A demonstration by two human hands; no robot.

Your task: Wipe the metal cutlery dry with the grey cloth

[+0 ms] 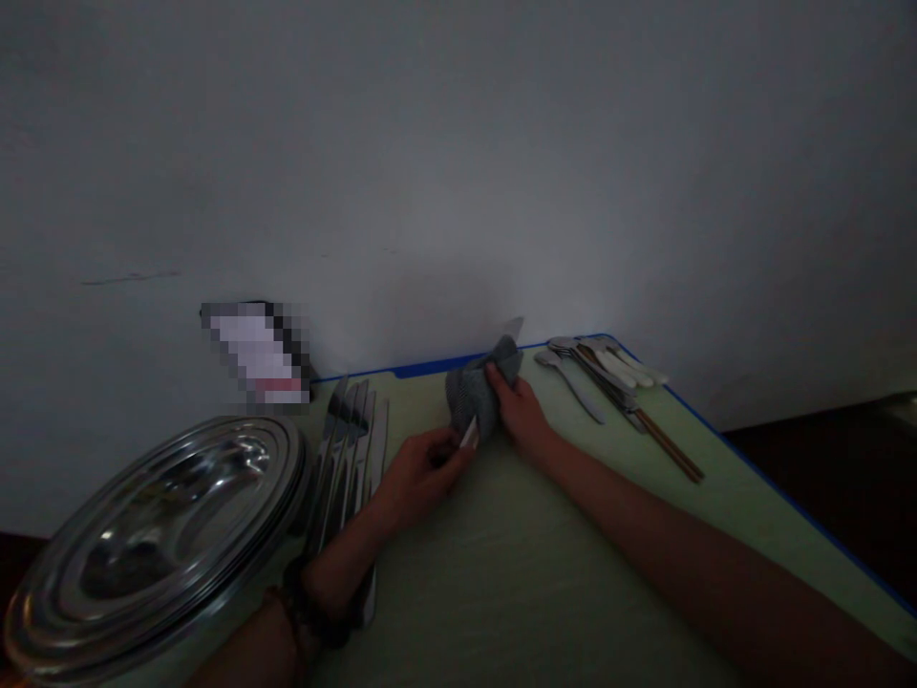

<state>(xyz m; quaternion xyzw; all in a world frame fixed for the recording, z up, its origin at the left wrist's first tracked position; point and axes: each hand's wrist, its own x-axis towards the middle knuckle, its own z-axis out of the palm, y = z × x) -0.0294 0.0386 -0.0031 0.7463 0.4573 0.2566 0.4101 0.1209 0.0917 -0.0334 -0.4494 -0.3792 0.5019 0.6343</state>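
Note:
A grey cloth (473,397) is wrapped around the middle of a knife (514,330), whose pale blade end sticks out beyond it at the top. The knife's near end shows in my left hand (422,468), pinched between thumb and fingers. My right hand (522,411) is closed on the cloth, its thumb pressed on top. Both hands are held above the middle of the table, close to each other. The part of the knife inside the cloth is hidden.
Stacked oval metal plates (164,535) stand at the left of the pale green table (487,592). Several knives (358,440) lie beside them. Spoons (573,382), white-handled cutlery (623,368) and brown chopsticks (670,444) lie right. A blurred-out phone-like object (258,354) leans on the wall (458,172).

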